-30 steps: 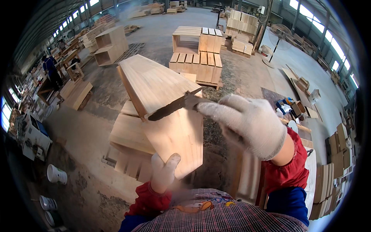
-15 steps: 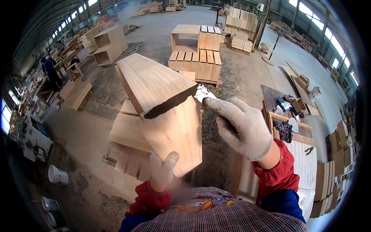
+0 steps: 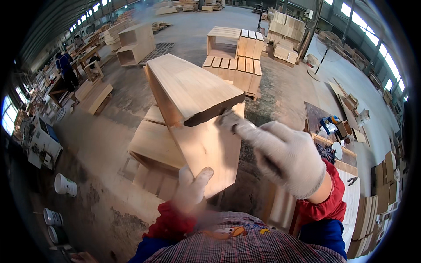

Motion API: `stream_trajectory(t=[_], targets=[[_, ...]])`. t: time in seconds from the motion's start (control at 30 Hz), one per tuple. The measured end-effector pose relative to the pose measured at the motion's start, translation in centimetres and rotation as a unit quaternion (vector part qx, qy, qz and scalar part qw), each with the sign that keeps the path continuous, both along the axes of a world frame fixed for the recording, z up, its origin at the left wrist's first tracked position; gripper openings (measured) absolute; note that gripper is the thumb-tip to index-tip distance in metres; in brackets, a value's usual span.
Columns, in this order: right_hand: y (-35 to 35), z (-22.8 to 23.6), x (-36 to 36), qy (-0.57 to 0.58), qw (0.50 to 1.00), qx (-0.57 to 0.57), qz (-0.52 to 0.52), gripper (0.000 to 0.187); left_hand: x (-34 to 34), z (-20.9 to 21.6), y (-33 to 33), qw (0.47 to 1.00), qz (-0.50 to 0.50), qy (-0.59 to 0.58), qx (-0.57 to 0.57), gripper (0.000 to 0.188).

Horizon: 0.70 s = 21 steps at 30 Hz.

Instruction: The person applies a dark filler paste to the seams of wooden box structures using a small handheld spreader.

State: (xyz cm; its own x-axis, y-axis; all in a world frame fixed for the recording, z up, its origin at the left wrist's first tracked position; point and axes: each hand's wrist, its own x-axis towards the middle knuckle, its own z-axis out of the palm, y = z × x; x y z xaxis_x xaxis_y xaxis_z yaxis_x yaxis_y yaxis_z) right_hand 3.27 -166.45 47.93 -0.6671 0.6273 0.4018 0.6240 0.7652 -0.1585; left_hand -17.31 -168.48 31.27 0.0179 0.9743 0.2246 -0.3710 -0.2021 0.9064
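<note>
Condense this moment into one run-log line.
left hand: gripping wooden box at near end | right hand: holding scraper close to dark strip | beyond: stacked wooden boxes

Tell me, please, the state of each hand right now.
Left hand: closed on the near end of the wooden box.
Right hand: closed, holding a scraper.

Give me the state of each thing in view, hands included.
Wooden box: tilted
Dark strip: ragged, along the box's edge
Scraper: gripped, contact with box unclear
Right hand: closed around scraper
Left hand: clamped on box
White bucket: upright
Fan: upright; whether spinning, unclear
Pliers: lying flat
</note>
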Motion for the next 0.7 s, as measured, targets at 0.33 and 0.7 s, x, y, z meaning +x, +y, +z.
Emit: stream_trajectory(t=[0.33, 0.7], targets=[[-1.0, 2.7, -3.8, -0.137, 0.987, 0.086, -0.005, 0.050, -0.2, -0.3, 0.1, 0.999, 0.032, 0.037, 0.018, 0.028], [2.8, 4.2, 3.2, -0.149, 0.972, 0.154, -0.099, 0.034, -0.2, -0.6, -0.3, 0.996, 0.058, 0.059, 0.018, 0.022]])
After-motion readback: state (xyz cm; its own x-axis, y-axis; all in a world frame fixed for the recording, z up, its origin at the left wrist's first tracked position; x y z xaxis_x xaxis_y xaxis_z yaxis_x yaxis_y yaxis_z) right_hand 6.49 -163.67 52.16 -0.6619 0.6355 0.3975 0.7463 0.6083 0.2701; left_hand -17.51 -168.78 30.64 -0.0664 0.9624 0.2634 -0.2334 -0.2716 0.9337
